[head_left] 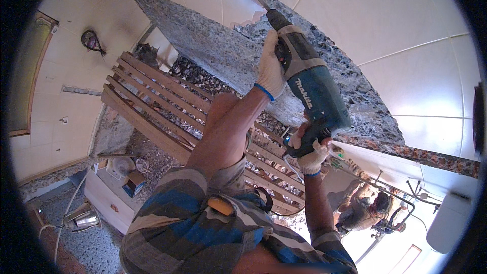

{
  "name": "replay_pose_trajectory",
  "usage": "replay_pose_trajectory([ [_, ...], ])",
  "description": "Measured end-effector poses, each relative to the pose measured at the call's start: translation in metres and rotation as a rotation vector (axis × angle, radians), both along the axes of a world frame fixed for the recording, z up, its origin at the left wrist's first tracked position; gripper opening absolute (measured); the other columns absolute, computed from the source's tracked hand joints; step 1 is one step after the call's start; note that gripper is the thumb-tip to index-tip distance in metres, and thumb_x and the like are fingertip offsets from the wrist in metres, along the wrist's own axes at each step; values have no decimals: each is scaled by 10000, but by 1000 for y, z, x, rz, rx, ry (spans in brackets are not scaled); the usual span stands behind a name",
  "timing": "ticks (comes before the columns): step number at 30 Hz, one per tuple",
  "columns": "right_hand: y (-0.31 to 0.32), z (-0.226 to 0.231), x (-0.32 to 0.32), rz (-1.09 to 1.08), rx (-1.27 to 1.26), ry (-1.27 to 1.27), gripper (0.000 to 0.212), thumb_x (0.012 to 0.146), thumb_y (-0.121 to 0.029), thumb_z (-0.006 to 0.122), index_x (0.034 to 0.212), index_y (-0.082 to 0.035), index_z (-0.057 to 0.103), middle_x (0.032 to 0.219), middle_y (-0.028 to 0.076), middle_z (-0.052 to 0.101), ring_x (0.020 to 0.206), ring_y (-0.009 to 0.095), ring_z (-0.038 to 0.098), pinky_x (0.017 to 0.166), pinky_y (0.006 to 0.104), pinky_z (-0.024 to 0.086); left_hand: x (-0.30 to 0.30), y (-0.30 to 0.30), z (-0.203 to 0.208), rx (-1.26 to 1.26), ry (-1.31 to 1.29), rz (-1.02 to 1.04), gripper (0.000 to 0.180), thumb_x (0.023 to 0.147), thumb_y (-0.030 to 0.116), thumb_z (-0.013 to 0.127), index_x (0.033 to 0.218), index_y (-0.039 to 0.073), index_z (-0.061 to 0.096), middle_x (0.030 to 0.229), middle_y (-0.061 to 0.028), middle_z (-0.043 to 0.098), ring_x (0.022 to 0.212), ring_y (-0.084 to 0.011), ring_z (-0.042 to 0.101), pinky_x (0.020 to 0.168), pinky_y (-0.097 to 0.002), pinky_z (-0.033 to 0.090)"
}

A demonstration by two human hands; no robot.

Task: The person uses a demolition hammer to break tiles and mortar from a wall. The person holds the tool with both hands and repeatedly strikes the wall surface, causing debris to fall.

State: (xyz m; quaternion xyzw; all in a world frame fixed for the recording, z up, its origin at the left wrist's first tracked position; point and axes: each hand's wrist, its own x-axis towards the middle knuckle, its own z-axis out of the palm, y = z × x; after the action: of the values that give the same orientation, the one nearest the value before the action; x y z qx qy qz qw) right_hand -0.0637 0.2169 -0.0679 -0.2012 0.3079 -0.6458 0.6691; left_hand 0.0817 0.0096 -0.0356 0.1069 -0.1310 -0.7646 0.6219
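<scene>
A teal and black rotary hammer drill (317, 89) slants upward, its chuck toward the top of the view. Its bit (259, 1) meets the broken edge of the tiled wall (236, 2), where the tip looks blurred. My left hand (271, 68), in a white knit glove with a blue cuff, is wrapped round the tool's front part. At the rear, my right hand (313, 156), gloved alike, grips the handle. Bare grey, rough wall (203, 35) lies beside and behind the drill. Whether the trigger is pressed, I cannot tell.
Below me is a slatted wooden platform (157, 99), with rubble (195, 73) under and around it. A metal work lamp (82, 219) sits at lower left. Pipes (388, 187) and another person (357, 210) are at lower right, near a white tank (449, 223).
</scene>
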Motion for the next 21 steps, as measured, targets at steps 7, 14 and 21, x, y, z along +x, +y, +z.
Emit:
replay_pose_trajectory([
  [7, -12, 9, -4, -54, -40, 136, 992, 842, -568, 800, 1488, 96, 446, 871, 110, 621, 581, 235, 611, 579, 399, 507, -7, -3, 3, 90, -26, 6, 543, 1139, 515, 393, 1307, 80, 670, 1199, -107, 748, 1103, -269, 723, 1007, -450, 581],
  [14, -20, 10, -11, -83, -47, 110, 971, 859, -589, 768, 1475, 98, 465, 844, 97, 621, 549, 219, 604, 541, 379, 505, -14, -8, -2, 97, -55, 39, 533, 1135, 516, 419, 1296, 76, 673, 1201, -107, 748, 1094, -261, 723, 991, -453, 585],
  [21, -28, 24, -16, -32, -77, 215, 975, 878, -657, 717, 1431, 114, 494, 805, 89, 614, 530, 204, 604, 505, 365, 505, -20, -12, -2, 124, -43, 62, 485, 1126, 489, 473, 1297, 82, 673, 1214, -98, 747, 1128, -260, 708, 1025, -453, 560],
])
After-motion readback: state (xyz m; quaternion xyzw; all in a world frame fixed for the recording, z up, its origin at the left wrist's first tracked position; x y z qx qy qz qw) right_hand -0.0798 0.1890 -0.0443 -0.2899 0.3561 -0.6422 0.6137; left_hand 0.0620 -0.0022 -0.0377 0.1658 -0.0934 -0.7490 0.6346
